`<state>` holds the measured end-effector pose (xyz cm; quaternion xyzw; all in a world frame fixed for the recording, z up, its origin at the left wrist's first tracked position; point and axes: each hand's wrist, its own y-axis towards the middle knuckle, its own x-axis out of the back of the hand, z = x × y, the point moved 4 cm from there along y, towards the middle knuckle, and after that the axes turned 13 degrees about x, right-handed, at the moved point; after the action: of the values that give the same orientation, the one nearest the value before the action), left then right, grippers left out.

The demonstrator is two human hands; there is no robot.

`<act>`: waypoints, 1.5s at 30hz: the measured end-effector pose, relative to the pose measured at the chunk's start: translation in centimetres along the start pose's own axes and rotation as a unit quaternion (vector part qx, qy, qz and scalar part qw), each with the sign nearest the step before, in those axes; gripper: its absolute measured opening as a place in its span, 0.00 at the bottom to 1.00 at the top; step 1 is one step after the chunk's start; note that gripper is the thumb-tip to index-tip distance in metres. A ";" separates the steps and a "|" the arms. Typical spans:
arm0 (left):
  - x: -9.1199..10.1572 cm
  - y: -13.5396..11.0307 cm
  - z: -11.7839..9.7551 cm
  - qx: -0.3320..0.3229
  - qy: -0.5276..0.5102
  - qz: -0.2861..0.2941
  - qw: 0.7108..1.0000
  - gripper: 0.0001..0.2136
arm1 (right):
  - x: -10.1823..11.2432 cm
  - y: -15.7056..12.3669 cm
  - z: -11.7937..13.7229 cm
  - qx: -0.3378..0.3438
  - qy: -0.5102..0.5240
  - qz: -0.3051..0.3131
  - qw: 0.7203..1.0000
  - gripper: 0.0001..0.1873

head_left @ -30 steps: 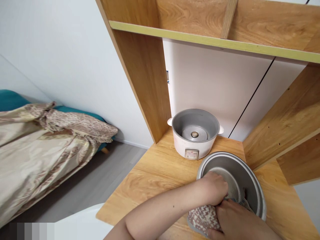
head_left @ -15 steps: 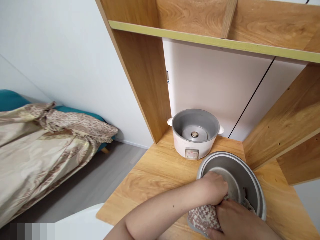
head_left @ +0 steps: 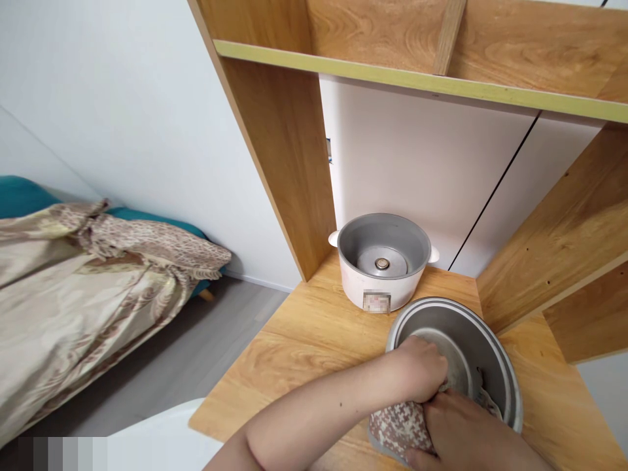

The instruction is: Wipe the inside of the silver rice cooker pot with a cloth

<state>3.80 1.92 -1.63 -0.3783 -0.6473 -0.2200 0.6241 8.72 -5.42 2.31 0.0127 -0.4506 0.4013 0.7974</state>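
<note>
A grey metal inner pot (head_left: 505,366) stands at the front right of the wooden tabletop, with both my hands over its near side. A brown-and-white patterned cloth (head_left: 400,425) hangs across the near rim, and a paler edge of fabric shows inside on the right. My left hand (head_left: 420,367) is closed in a fist at the cloth, inside the pot; its fingertips are hidden. Beside it, my right hand (head_left: 458,425) grips the cloth, thumb toward the near side. Behind the pot sits a white rice cooker body (head_left: 353,281) without a lid, a round metal button at its bottom.
Wooden uprights (head_left: 289,176) flank the tabletop (head_left: 289,340), and a shelf with a yellow-green edge (head_left: 373,69) crosses above. A bed or sofa with a patterned cover (head_left: 98,294) lies at the left. A white rounded surface (head_left: 167,425) shows at the lower left.
</note>
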 end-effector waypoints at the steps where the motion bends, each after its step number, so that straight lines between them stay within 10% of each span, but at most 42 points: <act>1: 0.0 0.0 0.0 0.000 0.001 0.002 1.000 0.12 | 0.0 0.0 0.0 0.003 0.000 -0.003 1.000 0.26; 45: 0.2 -0.1 -0.1 0.005 0.006 0.021 1.000 0.15 | -0.4 0.1 -0.6 0.015 0.004 -0.011 1.000 0.20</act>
<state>3.76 1.82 -1.36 -0.3869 -0.6366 -0.2057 0.6346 8.98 -5.39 1.70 0.0278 -0.4412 0.3992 0.8033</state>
